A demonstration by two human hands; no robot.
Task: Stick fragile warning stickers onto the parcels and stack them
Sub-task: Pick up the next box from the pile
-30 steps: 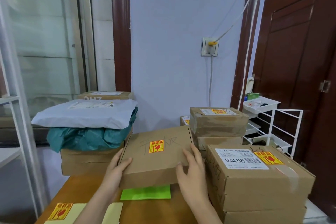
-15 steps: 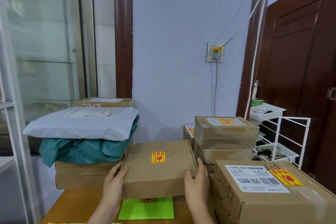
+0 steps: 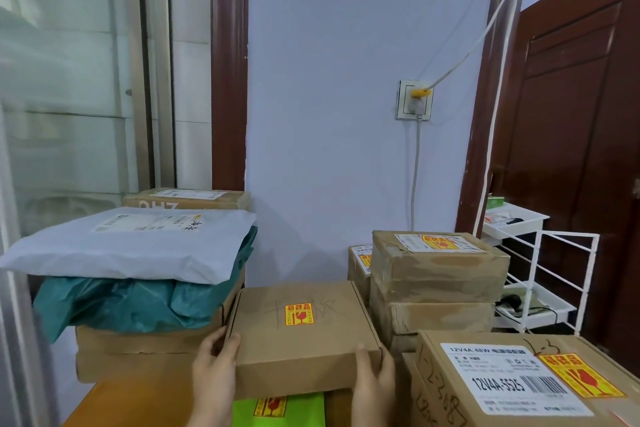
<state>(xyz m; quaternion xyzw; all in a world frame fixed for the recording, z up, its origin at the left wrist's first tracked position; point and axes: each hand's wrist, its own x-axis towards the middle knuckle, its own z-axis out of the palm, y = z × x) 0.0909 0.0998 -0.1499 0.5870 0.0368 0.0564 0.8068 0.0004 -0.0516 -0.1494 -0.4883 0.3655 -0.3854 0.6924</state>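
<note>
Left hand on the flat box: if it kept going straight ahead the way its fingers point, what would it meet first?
Probably the brown carton under the teal bag, just beyond the left hand gripping the flat box; depth is unclear.

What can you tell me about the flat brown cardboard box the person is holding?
The flat brown cardboard box is a closed, shallow mailer with faint scribbled handwriting and a yellow-and-red fragile sticker on its lid. It is held roughly level above a green parcel, the left hand and right hand gripping its near corners.
</note>
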